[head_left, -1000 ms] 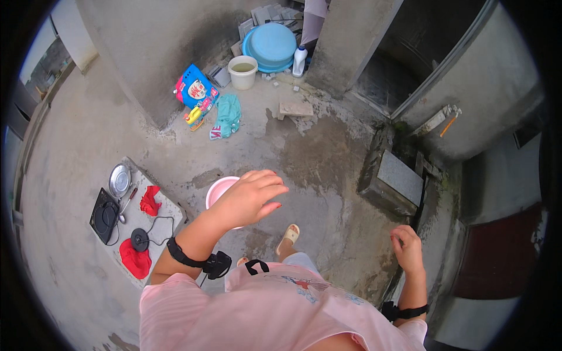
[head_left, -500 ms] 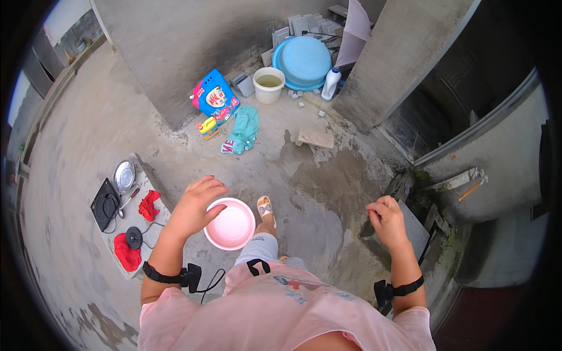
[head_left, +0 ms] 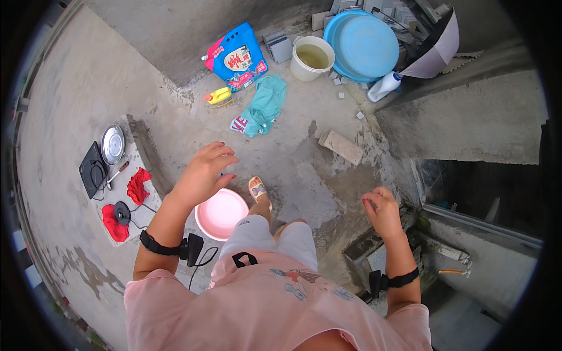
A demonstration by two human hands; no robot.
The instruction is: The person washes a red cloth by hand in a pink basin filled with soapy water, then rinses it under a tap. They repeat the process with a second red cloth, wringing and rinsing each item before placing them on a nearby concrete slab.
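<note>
My left hand (head_left: 205, 169) is held in the air with its fingers spread and nothing in them, just above and left of a pink basin (head_left: 222, 215). The basin sits on the concrete ground beside my sandalled foot (head_left: 257, 188), and no contents show in it. Out to the right, my right hand (head_left: 384, 212) hangs in the air over wet ground. Its fingers are loosely curled in, and no object shows in them. Further ahead lie a crumpled teal cloth (head_left: 268, 104), a small yellow bottle (head_left: 220, 95) and a blue-and-pink detergent bag (head_left: 239, 58).
A white bucket of murky water (head_left: 304, 73), a large blue basin (head_left: 367, 47), a white bottle (head_left: 384, 88) and an umbrella (head_left: 438, 55) stand ahead right. A stone block (head_left: 342, 147) lies nearer. The left slab holds a black hotplate (head_left: 92, 167), metal lid (head_left: 113, 146) and red cloths (head_left: 139, 187).
My view has turned and moved forward, so the bag, bucket and blue basin appear larger and higher. Both hands stay raised, the left still spread, the right still curled. My other foot has come forward.
</note>
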